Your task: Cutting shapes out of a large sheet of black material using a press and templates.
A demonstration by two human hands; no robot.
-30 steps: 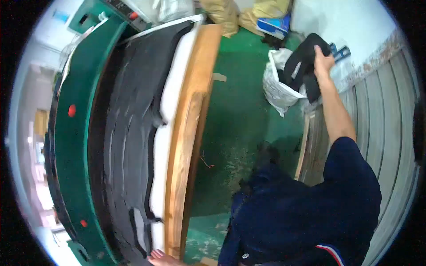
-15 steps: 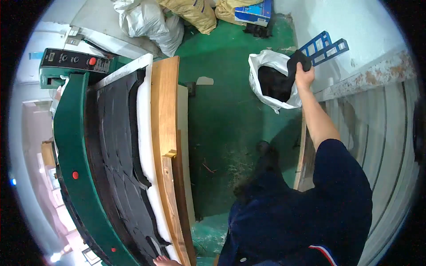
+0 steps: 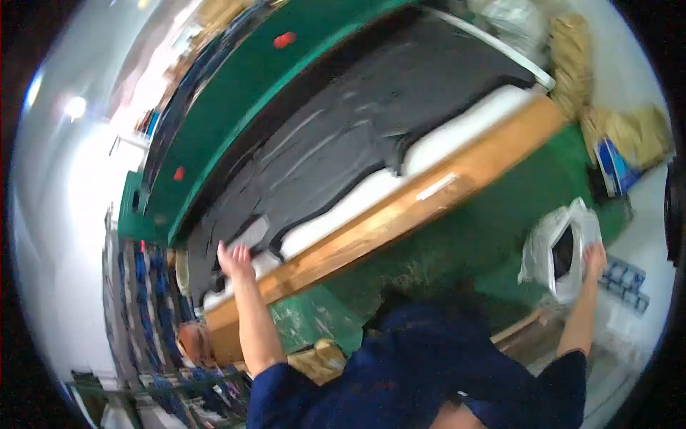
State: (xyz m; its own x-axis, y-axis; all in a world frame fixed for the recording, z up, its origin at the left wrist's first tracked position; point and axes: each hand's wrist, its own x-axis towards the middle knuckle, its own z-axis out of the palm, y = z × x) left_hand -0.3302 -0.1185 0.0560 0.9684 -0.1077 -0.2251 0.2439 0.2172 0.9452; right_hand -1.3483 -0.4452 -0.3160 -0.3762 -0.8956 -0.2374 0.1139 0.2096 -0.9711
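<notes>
My left hand (image 3: pixel 237 262) is over the near-left end of the black sheet material (image 3: pixel 321 143), thumb apart from the fingers, with nothing visible in it. Just beyond it lies a pale grey elongated patch (image 3: pixel 251 232) among the black pieces. On the far right, my right hand (image 3: pixel 593 261) is at the rim of a white plastic bag (image 3: pixel 532 250) standing on the floor. Dark material (image 3: pixel 563 254) shows inside the bag's mouth. The right fingers are blurred, so their grip is unclear.
A long green machine (image 3: pixel 250 107) with red buttons runs behind the sheets. A wooden plank (image 3: pixel 493 161) edges their near side. Sacks (image 3: pixel 629 132) and a blue box (image 3: pixel 616 168) stand at the far right, near a blue plastic frame (image 3: pixel 623 275) by the wall.
My view has swung left. My left hand has come fully into sight over the sheets. The black piece my right hand held above the bag no longer shows in it.
</notes>
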